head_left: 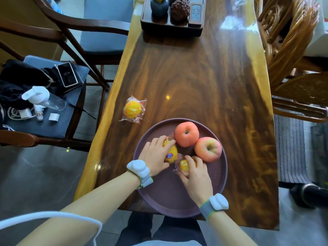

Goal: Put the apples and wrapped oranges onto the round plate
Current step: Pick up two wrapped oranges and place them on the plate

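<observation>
A round purple plate [165,197] lies at the near edge of the wooden table [204,77]. Two pink apples rest on its far side, one [186,134] behind the other [208,149]. My left hand [153,155] grips a wrapped orange with a blue sticker [171,153] over the plate's middle. My right hand [196,178] holds a second wrapped orange [183,166] just beside it, low over the plate. A third wrapped orange [133,109] lies on the table, left of and beyond the plate.
A dark tray [147,23] with jars, a cone-shaped ornament and a remote stands at the table's far end. A chair on the left carries a phone [67,74], a bottle [44,99] and dark clothes. Carved wooden chairs [287,41] stand to the right.
</observation>
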Tool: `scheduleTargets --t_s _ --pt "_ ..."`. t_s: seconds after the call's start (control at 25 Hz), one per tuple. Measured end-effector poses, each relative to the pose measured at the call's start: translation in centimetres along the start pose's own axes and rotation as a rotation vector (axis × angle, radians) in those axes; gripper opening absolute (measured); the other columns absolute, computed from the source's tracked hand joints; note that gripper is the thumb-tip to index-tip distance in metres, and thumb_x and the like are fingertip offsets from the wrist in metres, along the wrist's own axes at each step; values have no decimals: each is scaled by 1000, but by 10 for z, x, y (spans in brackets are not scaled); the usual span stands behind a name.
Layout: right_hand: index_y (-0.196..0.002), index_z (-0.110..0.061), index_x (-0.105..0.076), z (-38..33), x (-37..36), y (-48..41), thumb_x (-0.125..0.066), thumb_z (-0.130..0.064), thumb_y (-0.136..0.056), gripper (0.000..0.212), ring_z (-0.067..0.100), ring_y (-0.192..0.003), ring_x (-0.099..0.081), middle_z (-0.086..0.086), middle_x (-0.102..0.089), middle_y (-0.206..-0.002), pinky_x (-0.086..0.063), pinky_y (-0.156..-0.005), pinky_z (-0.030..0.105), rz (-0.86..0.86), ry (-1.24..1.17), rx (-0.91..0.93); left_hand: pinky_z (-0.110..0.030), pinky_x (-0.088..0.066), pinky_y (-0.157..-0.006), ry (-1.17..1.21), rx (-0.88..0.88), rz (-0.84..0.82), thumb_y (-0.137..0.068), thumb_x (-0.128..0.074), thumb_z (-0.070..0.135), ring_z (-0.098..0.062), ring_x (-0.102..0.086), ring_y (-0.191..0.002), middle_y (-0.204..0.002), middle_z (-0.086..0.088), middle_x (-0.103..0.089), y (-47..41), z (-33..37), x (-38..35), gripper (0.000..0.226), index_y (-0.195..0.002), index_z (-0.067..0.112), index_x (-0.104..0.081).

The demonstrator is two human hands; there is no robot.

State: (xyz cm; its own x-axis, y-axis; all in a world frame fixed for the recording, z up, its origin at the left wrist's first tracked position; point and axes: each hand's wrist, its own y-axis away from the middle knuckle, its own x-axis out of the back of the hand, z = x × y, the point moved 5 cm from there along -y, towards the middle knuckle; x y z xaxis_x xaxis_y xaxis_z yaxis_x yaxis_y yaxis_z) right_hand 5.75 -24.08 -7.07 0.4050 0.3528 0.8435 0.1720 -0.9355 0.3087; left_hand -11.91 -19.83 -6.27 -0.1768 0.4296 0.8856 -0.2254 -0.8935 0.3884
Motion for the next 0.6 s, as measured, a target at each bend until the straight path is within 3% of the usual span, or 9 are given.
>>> scheduleTargets --t_s 0.24,0.36,0.6 --pt "-132 -24 -51 -1 0 0 -74 -46 -83 58 36 -102 -55 8 -53 -125 -57 -67 46 -8 27 -4 -45 -48 -91 2 0 -6 -75 -73 42 -33 -45 -125 -148 -9 -38 -1 1 -1 86 -148 31 -28" --pt "-133 -25 -49 -2 0 0 -71 -52 -83 61 34 -106 -53 7 -51 -129 -57 -70 47 -37 30 -10 -45 -47 -94 3 -9 -9 -77 -73 47 -32 -46 -125 -148 -8 -37 -1 1 0 86 -148 31 -27" --pt "-138 -30 -47 -4 7 5 -74 -54 -79 70 32 -114 -51 6 -49 -140 -58 -75 46 -27 49 25 -46 -42 -102 102 -49 45 -73 -73 61 -29 -42 -133 -154 -6 -37 -1 -7 23 87 -146 30 -38"
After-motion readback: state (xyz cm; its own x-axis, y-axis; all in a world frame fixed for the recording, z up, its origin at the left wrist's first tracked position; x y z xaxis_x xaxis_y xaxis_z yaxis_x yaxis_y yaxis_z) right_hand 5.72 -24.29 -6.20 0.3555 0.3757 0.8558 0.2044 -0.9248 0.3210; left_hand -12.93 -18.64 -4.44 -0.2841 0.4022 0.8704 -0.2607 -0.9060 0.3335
